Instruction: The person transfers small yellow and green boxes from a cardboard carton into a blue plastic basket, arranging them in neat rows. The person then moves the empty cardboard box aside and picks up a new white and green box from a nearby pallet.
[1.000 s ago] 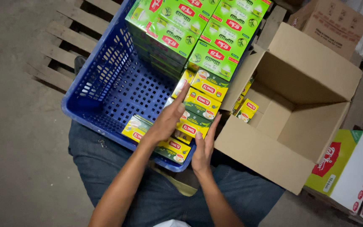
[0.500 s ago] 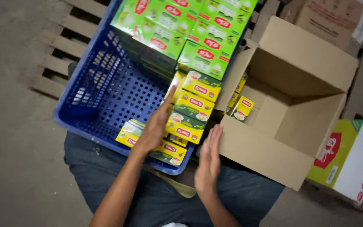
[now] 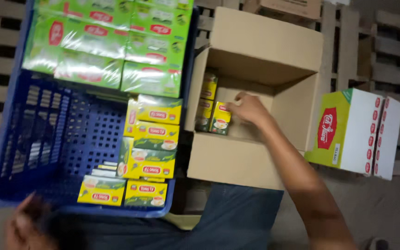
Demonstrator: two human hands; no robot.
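The person's right hand point(image 3: 248, 109) is reaching into the open cardboard carton point(image 3: 274, 48), fingers closed on a small yellow-green packet point(image 3: 220, 118) and standing it upright beside two others against the carton's left wall, so they pack in a row. The left hand point(image 3: 24, 224) is gripping the near left rim of the blue crate point(image 3: 5, 139), apparently steadying it; its remaining packets are sitting at the crate's near right.

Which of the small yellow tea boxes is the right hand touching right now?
The right hand touches the tea box standing in the cardboard carton, the rightmost one there, under the fingertips. The other two in the carton stand left of it; the rest lie in the blue crate.
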